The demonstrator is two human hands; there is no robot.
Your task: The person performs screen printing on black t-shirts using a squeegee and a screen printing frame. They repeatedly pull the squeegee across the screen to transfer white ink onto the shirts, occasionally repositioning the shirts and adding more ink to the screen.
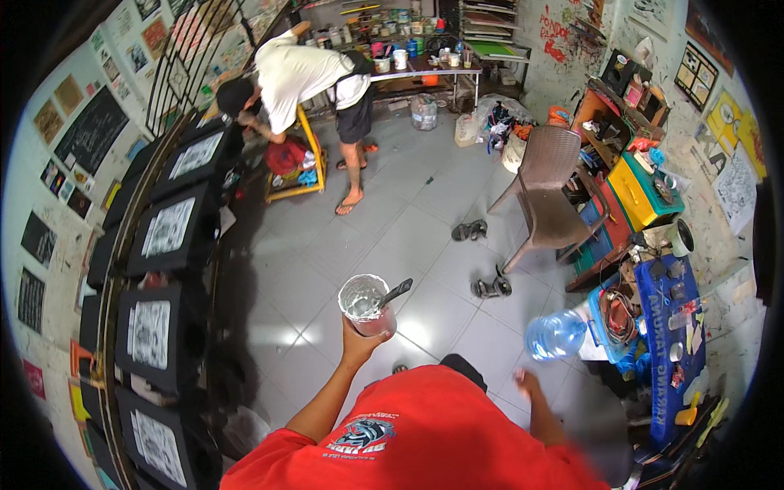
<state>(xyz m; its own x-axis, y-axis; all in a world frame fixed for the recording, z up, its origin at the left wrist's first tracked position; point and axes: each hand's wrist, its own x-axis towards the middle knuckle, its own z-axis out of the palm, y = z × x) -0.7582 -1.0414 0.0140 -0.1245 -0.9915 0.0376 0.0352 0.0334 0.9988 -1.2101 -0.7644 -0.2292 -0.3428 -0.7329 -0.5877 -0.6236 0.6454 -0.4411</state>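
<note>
My left hand (364, 341) is wrapped round a clear plastic tub (377, 325) held out in front of me. White paste smears the tub's rim and inside, and the dark handle of a tool (396, 292) sticks up from it, leaning right; its lower end is hidden in the tub. At my right side, my right hand (529, 382) hangs in the air near a large blue water bottle (555, 335). That hand is small and blurred, so its fingers cannot be made out clearly.
Black T-shirts (170, 229) with pale prints lie along a rack at left. A person (306, 73) bends over it beside a yellow trolley (314, 151). A brown chair (549, 188), sandals (490, 286) and a cluttered table with a blue banner (665, 359) stand at right.
</note>
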